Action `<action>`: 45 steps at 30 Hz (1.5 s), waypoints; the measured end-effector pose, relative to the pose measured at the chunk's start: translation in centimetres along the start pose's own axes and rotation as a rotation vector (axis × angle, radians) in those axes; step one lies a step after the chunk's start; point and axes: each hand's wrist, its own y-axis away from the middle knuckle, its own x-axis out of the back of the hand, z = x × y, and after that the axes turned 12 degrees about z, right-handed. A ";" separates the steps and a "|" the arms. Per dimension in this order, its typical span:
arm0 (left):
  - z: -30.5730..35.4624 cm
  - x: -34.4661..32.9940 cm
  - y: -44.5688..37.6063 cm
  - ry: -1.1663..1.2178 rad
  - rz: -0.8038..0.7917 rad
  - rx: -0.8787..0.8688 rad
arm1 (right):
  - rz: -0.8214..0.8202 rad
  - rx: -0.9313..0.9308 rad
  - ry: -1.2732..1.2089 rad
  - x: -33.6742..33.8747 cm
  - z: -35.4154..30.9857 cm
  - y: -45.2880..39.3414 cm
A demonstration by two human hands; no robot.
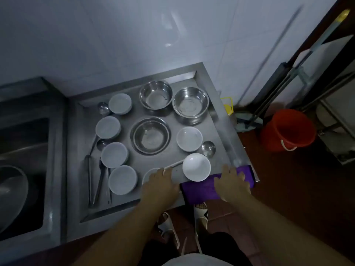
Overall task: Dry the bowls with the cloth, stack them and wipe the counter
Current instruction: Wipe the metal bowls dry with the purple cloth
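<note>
Cloth (207,189), purple and soft, lies at the near right corner of the steel surface (119,206); my right hand (231,182) rests on it, fingers spread. My left hand (159,186) lies flat beside a white bowl (196,167). Bowls look smooth, breakable; I'd grip by the rim.
</note>
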 end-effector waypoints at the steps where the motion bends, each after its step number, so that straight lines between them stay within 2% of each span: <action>1: 0.4 -0.4 -0.1 0.005 -0.030 0.016 | -0.032 -0.009 0.012 -0.3 0.6 -0.4; 8: 1.4 -3.5 -0.2 -0.034 -0.078 0.076 | -0.141 -0.040 0.021 -2.8 3.1 -2.7; 12: 1.4 -4.5 0.0 -0.040 -0.090 0.098 | -0.102 0.004 0.094 -4.6 3.0 -3.1; 17: 1.4 -5.2 0.5 -0.069 -0.083 0.129 | 0.010 0.112 0.186 -5.5 3.8 -3.6; 21: 1.4 -5.3 0.9 -0.061 -0.087 0.141 | -0.039 0.242 0.183 -5.1 3.9 -4.3; 25: 1.5 -4.9 1.0 -0.049 -0.083 0.144 | -0.092 0.263 0.145 -4.6 3.9 -4.0; 30: 1.5 -3.4 0.6 -0.038 -0.064 0.142 | -0.099 0.275 -0.030 -3.5 5.6 -3.7; 33: 1.8 -2.5 0.1 -0.049 -0.046 0.141 | -0.152 0.259 -0.220 -2.5 6.6 -3.7; 37: 2.4 -1.4 -0.4 -0.059 -0.033 0.127 | -0.217 0.268 -0.325 -0.7 7.7 -3.8; 42: 3.3 0.0 -1.1 -0.040 -0.026 0.112 | -0.383 0.137 -0.598 2.8 8.3 -3.4; 45: 3.6 0.9 -1.8 -0.035 -0.003 0.103 | -0.428 -0.022 -0.846 5.1 8.0 -3.0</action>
